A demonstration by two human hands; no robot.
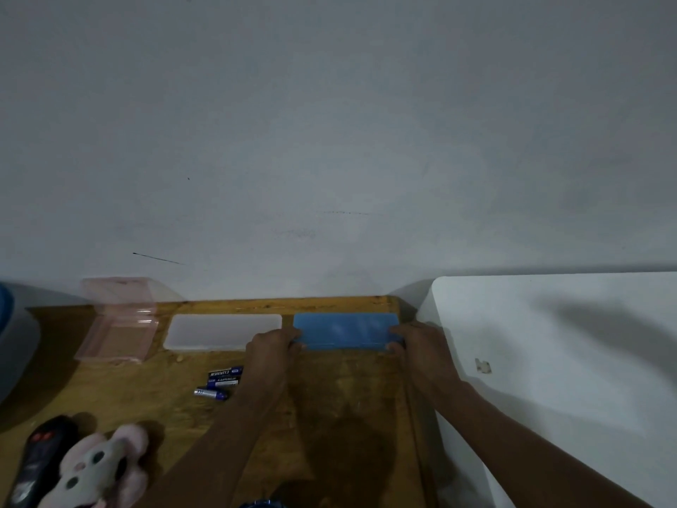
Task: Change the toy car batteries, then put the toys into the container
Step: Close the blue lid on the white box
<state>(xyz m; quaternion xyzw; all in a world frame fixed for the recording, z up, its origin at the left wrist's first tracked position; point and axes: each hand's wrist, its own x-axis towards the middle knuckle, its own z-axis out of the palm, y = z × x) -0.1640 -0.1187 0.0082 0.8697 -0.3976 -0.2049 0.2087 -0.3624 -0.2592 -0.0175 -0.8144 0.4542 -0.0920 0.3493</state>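
A blue lidded container [346, 331] sits at the back of the wooden table [344, 405], against the wall. My left hand [273, 348] grips its left end and my right hand [412, 342] grips its right end. To its left lies a white box [223, 331], and further left a clear pink container [119, 333] stands with its lid tipped up. Several blue batteries [219, 383] lie loose near my left forearm. A pink and white plush toy [100, 467] and a dark toy [40, 460] lie at the front left. No toy car can be made out with certainty.
A white surface [571, 361] adjoins the table on the right, with a small mark on it. A grey and blue object [11, 342] is cut off at the left edge. A blue item [262, 504] peeks in at the bottom edge. The wall rises behind.
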